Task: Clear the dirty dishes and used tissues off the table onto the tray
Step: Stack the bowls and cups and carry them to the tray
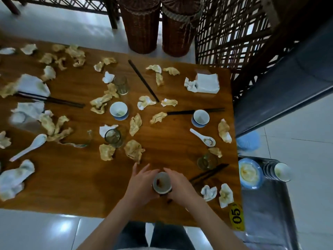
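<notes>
Dim, soft light; pale glare on the floor tiles (pixel 59 230); edges bowed by the wide lens; left side blurred.

Left of the hands (pixel 158 184), bare wooden tabletop (pixel 75 186) is left free. To their right, passage toward the metal tray (pixel 266 204) is barred by dark chopsticks (pixel 209 173), a clear drinking glass (pixel 206 161) and two crumpled white tissues (pixel 217 193).

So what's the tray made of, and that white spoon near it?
The tray looks like metal, probably stainless steel: grey, smooth, with dull reflections. The white spoon looks like glazed ceramic, glossy and thick-walled, though hard plastic can't be ruled out.
</notes>
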